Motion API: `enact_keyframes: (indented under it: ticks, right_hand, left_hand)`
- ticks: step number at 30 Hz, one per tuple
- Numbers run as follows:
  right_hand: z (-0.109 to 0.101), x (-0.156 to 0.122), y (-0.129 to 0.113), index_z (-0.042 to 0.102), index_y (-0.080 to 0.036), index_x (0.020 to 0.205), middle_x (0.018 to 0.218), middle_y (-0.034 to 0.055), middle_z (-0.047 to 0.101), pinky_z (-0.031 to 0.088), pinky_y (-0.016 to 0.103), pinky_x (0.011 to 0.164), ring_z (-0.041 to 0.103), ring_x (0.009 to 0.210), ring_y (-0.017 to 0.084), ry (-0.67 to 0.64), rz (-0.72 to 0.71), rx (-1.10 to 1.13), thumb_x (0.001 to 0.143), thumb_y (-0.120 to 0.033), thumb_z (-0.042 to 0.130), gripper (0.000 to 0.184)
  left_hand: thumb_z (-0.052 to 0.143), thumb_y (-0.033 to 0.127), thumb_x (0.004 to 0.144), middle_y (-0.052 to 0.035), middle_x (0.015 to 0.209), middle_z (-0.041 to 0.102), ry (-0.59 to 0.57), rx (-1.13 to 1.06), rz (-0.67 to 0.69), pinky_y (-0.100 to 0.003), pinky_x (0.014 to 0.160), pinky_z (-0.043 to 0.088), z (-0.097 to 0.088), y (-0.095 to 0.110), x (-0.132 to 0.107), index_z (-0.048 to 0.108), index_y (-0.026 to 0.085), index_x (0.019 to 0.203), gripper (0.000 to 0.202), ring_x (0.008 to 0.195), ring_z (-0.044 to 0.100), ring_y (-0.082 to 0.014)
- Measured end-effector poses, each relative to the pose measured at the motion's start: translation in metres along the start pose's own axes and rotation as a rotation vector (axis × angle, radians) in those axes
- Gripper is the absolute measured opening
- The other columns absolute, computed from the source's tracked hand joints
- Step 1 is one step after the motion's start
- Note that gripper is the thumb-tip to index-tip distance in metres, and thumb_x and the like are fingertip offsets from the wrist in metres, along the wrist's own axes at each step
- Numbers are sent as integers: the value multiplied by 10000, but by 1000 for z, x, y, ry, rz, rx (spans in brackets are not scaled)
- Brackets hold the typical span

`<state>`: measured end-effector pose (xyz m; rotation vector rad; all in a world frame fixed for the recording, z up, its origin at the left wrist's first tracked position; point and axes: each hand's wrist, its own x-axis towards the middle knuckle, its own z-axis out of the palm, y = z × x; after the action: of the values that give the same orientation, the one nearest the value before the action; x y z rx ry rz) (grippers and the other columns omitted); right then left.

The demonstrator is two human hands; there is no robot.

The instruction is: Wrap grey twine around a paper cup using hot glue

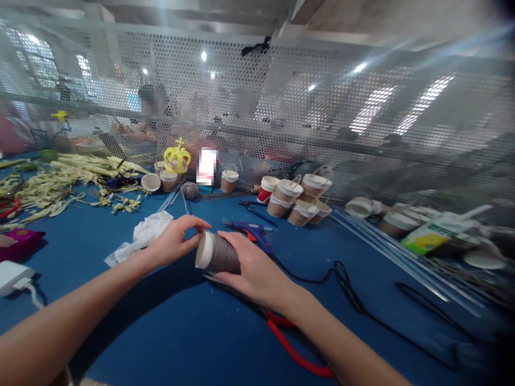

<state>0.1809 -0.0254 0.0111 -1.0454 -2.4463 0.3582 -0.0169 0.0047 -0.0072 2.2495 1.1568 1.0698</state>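
My right hand (253, 268) is wrapped around a paper cup (215, 253) covered in grey-brown yarn, holding it on its side with the white rim facing left. My left hand (177, 238) is at the cup's rim, thumb and fingertips pinched against its upper edge. Both hands hover just above the blue table (181, 332). A blue glue gun (251, 231) lies just behind the cup, its black cord trailing right. Scissors with red handles (293, 348) lie under my right wrist.
Several yarn-wrapped cups (300, 201) and a red cup (266, 188) stand at the back near a perforated metal screen (281, 107). Dried leaf strips (60, 182) spread at the left. A crumpled white bag (142, 236), yellow crown (177, 158), clear sticks (402, 252) and white charger (14, 276) lie around.
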Motion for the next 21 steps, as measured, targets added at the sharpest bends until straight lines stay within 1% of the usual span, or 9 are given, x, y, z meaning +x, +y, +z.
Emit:
enact_keyframes:
  ticks: [4,7,9,12,14,15,17,19,21]
  right_hand:
    - [2,-5,2,379,-129,1229,1208,141,480,340,410,972,436,1126,243,35,65,-15,670,-264,648,634]
    - [4,-7,3,385,-136,1227,1215,140,477,340,420,973,435,1130,248,41,79,-43,674,-269,645,626]
    - [5,-8,3,391,-110,1222,1215,154,476,340,414,976,433,1131,251,41,102,-64,671,-266,647,627]
    - [6,-8,3,392,-78,1219,1210,173,478,330,411,985,428,1136,256,54,134,-87,675,-265,645,628]
    - [7,-9,4,387,-83,1222,1206,173,479,331,416,983,428,1136,259,69,139,-93,681,-269,639,625]
    - [7,-9,4,386,-95,1224,1201,168,482,338,421,976,433,1132,261,76,142,-93,682,-273,637,623]
    - [9,-10,5,385,-125,1226,1189,155,491,354,434,957,445,1120,265,94,151,-91,681,-284,635,620]
    - [11,-10,6,387,-149,1224,1177,143,498,367,444,941,456,1109,269,106,162,-85,677,-295,634,617]
    - [12,-10,7,391,-156,1221,1173,138,500,373,443,934,463,1102,268,111,177,-77,675,-298,632,613]
  left_hand:
    - [479,222,798,-48,816,647,63,-5,-39,-288,750,440,0,1,0,603,149,822,146,791,574,-159]
    - [485,258,807,-48,858,654,101,-6,-103,-299,761,441,0,0,0,606,161,870,168,819,579,-169]
    - [480,269,809,-56,900,644,120,10,-120,-311,773,440,0,-1,0,597,161,904,185,855,571,-178]
    - [499,235,788,-73,985,596,161,40,-37,-328,853,407,0,-2,-1,571,153,951,196,949,532,-182]
    - [503,199,773,-74,995,570,208,41,23,-325,885,383,1,-1,-1,564,148,945,190,973,511,-177]
    - [496,194,774,-69,966,572,237,29,22,-316,869,391,1,0,-1,568,146,923,173,947,517,-171]
    - [480,221,788,-50,871,592,276,-42,-43,-288,777,427,2,3,-2,575,148,879,151,830,543,-157]
    - [480,268,795,-33,792,612,260,-173,-138,-262,678,440,4,5,-2,579,152,863,167,719,553,-144]
    - [495,293,787,-27,770,624,228,-290,-202,-255,646,437,5,5,-1,577,153,857,177,685,557,-139]
